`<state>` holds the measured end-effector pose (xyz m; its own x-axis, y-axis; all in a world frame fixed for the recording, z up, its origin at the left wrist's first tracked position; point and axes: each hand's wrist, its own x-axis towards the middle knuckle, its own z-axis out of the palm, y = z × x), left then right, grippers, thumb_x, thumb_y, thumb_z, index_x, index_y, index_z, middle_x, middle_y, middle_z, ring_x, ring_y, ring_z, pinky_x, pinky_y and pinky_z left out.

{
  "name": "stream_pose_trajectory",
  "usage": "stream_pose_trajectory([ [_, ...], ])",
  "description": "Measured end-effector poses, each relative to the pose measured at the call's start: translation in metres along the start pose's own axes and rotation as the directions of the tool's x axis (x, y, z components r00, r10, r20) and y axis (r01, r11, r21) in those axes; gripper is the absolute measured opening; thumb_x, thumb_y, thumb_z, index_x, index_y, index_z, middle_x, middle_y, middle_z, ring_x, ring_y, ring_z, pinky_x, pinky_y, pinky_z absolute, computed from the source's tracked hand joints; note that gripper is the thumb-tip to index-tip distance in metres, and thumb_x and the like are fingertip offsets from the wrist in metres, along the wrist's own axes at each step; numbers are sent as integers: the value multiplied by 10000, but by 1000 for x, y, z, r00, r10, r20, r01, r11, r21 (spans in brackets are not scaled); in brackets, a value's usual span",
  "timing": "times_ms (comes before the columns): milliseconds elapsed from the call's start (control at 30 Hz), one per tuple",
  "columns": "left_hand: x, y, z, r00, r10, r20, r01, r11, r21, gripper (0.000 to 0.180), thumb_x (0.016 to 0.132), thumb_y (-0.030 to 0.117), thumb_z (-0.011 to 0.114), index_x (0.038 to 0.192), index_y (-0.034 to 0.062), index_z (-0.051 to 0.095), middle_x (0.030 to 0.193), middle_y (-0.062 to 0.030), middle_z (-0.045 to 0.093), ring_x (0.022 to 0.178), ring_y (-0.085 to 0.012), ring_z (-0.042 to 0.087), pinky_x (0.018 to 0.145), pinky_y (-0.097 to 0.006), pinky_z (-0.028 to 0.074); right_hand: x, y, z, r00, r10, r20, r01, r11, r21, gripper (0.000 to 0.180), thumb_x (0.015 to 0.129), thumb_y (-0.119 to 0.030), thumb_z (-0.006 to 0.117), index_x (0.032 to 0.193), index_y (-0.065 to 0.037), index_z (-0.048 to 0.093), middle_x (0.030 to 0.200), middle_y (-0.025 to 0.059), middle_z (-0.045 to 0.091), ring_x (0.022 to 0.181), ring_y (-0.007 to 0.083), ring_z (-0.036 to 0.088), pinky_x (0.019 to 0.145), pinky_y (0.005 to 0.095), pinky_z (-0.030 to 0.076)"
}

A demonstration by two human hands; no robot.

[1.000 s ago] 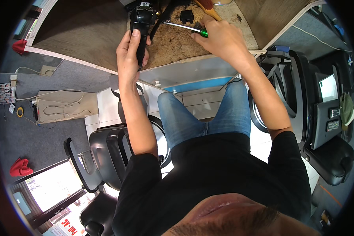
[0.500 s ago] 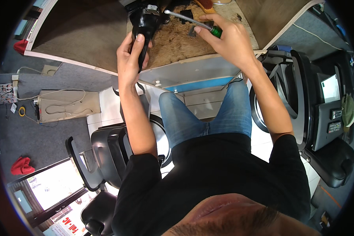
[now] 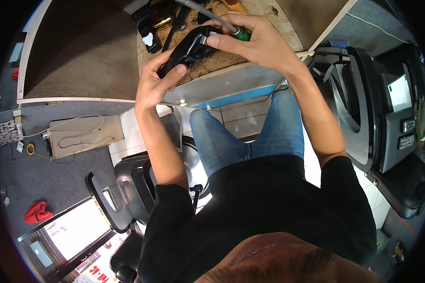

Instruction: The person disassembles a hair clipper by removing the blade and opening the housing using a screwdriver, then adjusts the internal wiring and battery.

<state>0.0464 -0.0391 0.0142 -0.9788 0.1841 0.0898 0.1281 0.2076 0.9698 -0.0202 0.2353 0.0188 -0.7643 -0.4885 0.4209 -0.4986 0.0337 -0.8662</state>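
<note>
Black, glossy plastic covers the clipper-like device, which is held aslant over the brown board, near its front edge and left of the middle. The left hand grasps its lower end, thumb on top. The right hand does double duty: its thumb presses by the small metal part at the upper end, while the green-handled screwdriver is tucked in its grip, shaft pointing toward the board's back left. Which fingers bear on the device's underside is hidden.

The step in hand looks like steadying and handling the metal end, the screwdriver kept ready rather than applied; its shaft runs past the device. Bringing it to bear would call for a firm left hold and a turn of the right wrist.

As for edges, the left panel rises just beside the left hand, and dark parts with a gold-coloured piece crowd the back left corner, under the shaft. A wooden-handled brush lies at the back edge. The easiest room seems to lie toward the board's right edge, short of the right panel. Anything dropped over the front edge could fall toward the person's knees.
</note>
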Motion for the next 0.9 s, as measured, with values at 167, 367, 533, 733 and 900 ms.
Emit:
stream_pose_trajectory([
  [167, -2, -5, -4, 1000, 11, 10, -11, 1000, 5, 484, 883, 243, 828, 1279, -12, 716, 789, -6, 693, 594, -45, 521, 509, -222, 374, 0, 11, -4, 996, -80, 39, 81, 996, -33, 427, 948, -345, 814, 1238, -37, 756, 927, -7, 692, 833, 82, 603, 732, 249, 460],
  [367, -4, -7, -7, 999, 28, 29, -28, 1000, -13, 511, 877, 248, 834, 1301, -10, 713, 789, 11, 673, 619, -43, 540, 513, -212, 385, -3, 3, -6, 997, -42, 60, 37, 996, 79, 389, 946, -300, 817, 1219, -29, 760, 1016, 21, 742, 937, 107, 662, 827, 274, 515],
  [533, -3, -5, -7, 998, 28, 51, -28, 1000, 3, 550, 869, 274, 848, 1324, -1, 709, 801, 11, 679, 622, -44, 543, 510, -217, 381, -3, 4, -7, 997, -67, 42, 64, 996, 65, 387, 945, -292, 820, 1212, -18, 760, 996, 12, 743, 936, 91, 661, 823, 259, 516],
  [733, -3, -5, -5, 999, 38, 36, -39, 999, 32, 561, 867, 294, 853, 1322, -2, 713, 785, 14, 671, 605, -46, 536, 502, -221, 377, -4, -3, -10, 998, 17, 67, -18, 1000, 19, 385, 952, -304, 812, 1203, -17, 761, 972, 8, 731, 914, 83, 644, 808, 250, 507],
  [900, -3, -3, -4, 998, 42, 40, -44, 998, 36, 554, 868, 286, 852, 1318, -7, 715, 772, 13, 671, 603, -46, 536, 500, -223, 379, -3, 3, -10, 997, -42, 63, 40, 999, 33, 371, 964, -302, 799, 1207, -24, 761, 963, 16, 729, 908, 91, 642, 811, 255, 507],
])
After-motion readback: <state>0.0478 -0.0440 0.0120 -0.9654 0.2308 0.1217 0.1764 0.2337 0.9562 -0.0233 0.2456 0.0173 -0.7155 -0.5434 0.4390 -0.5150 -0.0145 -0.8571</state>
